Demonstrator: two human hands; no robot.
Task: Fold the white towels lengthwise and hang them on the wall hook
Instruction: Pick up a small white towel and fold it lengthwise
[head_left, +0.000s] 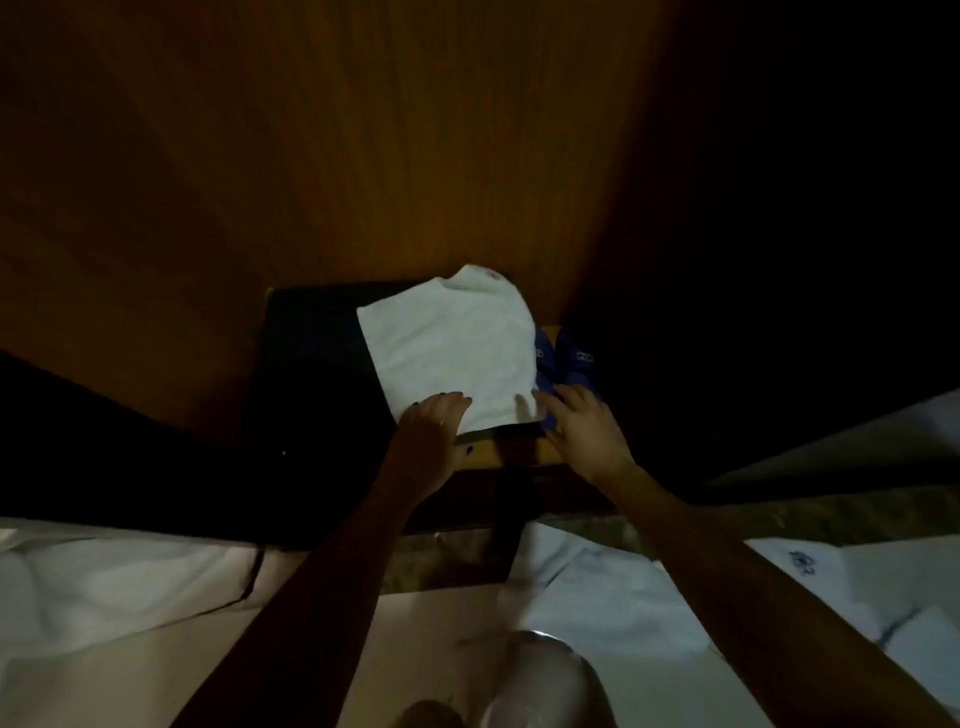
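1. The towel (457, 343) lies folded and flat on the right half of a dark desk (311, 364). The desk stands against a wooden wall (363, 156).
2. The far right corner of the towel is bunched and rises a little against the wall. Its left edge is straight and runs slanted across the desk.
3. The near edge of the towel lies just before the front edge of the desk, and a thin dark strip shows between them.
4. The left grip (434, 431) rests on the near left corner of the towel. Its fingers are straight and flat on the cloth and hold nothing.
5. The right grip (584, 426) is at the near right corner. Its fingers are spread and straight, the tips touch the towel edge, and nothing is grasped.
6. Two blue things (576, 358) lie just beside the right edge of the towel, partly under the right grip. The light is too dim to tell what they are.
7. The left half of the desk is bare and dark.
8. White linen (104, 587) lies low on the left, and white sheets (613, 592) lie low on the right, both well apart from the towel.
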